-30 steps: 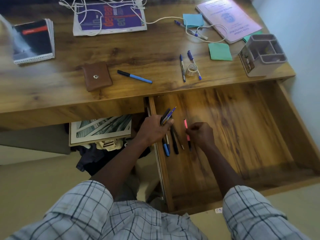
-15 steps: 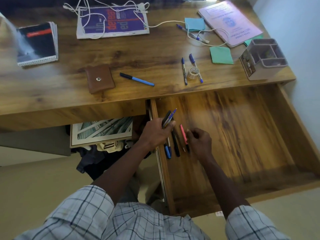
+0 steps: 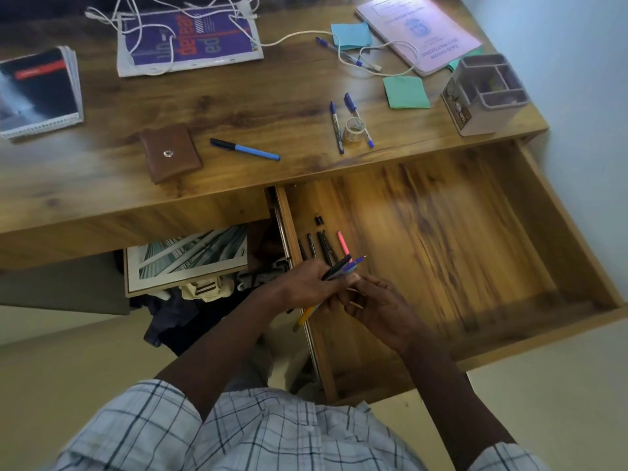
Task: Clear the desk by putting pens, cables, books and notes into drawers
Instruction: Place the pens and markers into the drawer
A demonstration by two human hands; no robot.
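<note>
The left hand point(image 3: 304, 283) has its grip clamped round a bundle of pens point(image 3: 339, 268), tips pointing to two o'clock, over the open drawer point(image 3: 458, 266). The right hand point(image 3: 380, 309) meets the bundle with curled fingers; whether its grip pinches anything I cannot tell. At twelve o'clock of the hands, loose pens point(image 3: 324, 247) lie in the drawer. On the tabletop point(image 3: 272, 107), the purple book point(image 3: 190, 39) carries large upside-down red lettering that I cannot read.

Glossy wood-grain desk point(image 3: 272, 107); leather wallet point(image 3: 170, 153)
</note>
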